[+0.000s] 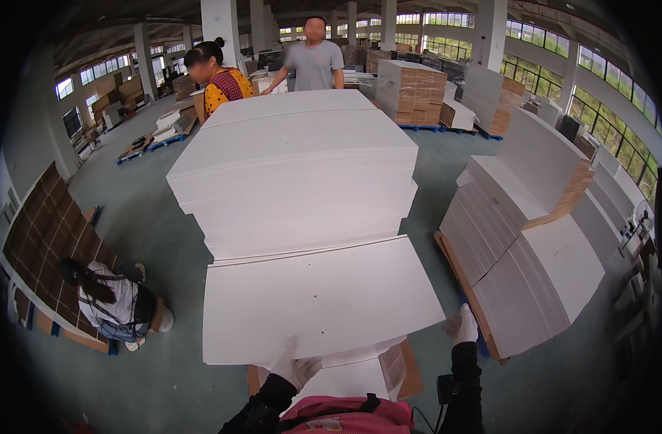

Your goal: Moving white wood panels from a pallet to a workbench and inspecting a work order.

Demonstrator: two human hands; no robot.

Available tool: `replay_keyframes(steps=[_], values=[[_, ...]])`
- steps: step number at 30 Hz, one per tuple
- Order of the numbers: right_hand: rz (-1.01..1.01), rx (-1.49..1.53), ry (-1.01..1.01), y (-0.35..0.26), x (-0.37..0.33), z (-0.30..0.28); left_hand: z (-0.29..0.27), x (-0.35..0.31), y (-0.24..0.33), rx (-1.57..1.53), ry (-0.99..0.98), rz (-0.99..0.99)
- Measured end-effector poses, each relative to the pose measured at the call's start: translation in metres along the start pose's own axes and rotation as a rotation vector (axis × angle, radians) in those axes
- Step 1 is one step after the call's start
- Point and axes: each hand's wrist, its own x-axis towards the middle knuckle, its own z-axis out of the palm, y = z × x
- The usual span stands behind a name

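A white rectangular panel (pixel 309 304) with a few small dark holes lies in front of me, its far edge against a tall stack of white panels (pixel 302 188). My left hand (pixel 295 367), in a pale glove, grips the panel's near edge, thumb on top; its other fingers are partly hidden. Beside the panel's right corner is my gloved right hand (pixel 464 325), raised with its fingers loosely apart and somewhat blurred. It appears to hold nothing. Below the panel, more white boards (pixel 349 382) and a brown cardboard piece (pixel 409 372) show in part.
To the right, stacked white panels (pixel 526 267) stand on a pallet. At left, a person (pixel 110 304) sits low beside a brown stack (pixel 52 231). Behind the tall stack are a person in yellow (pixel 226 87) and one in grey (pixel 315 65). Wrapped stacks (pixel 410 90) stand farther back.
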Motion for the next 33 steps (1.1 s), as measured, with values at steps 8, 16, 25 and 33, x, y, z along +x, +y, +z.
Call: replay_keyframes(steps=[8,16,25,33], values=[[0.017,-0.004,-0.068,0.032,-0.033,0.023,0.002,0.000,0.000,-0.005,0.008,-0.016],[-0.134,-0.062,-0.125,0.029,-0.039,0.033,0.004,0.001,0.004,0.011,-0.012,-0.001],[-0.109,-0.147,-0.078,0.027,-0.049,0.036,0.007,-0.008,0.008,0.059,0.018,-0.005],[-0.151,-0.140,-0.166,0.017,-0.033,0.027,0.014,0.011,-0.012,-0.077,0.038,0.079]])
